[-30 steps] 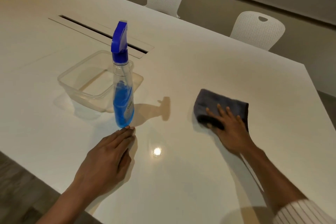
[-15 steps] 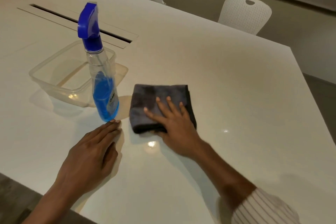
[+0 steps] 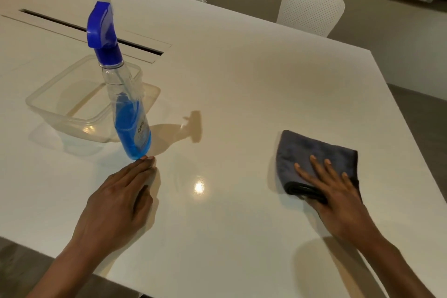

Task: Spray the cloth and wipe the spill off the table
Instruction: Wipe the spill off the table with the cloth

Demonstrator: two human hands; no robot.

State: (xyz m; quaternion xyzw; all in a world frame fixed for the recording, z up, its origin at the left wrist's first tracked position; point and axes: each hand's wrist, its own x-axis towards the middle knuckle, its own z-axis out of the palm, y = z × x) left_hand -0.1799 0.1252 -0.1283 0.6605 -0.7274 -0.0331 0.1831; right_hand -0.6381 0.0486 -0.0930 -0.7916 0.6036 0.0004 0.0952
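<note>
While the right hand [image 3: 338, 191] presses flat on the cloth [image 3: 314, 155], fingers spread, the cloth has swept back from beside the spray bottle [image 3: 128, 109] to the right side of the table [image 3: 242, 80].
Judged from this back-and-forth, wiping is under way; no spill is visible. The left hand [image 3: 116, 205] lies open, holding nothing, fingertips at the bottle base. The label is too blurred to read.
</note>
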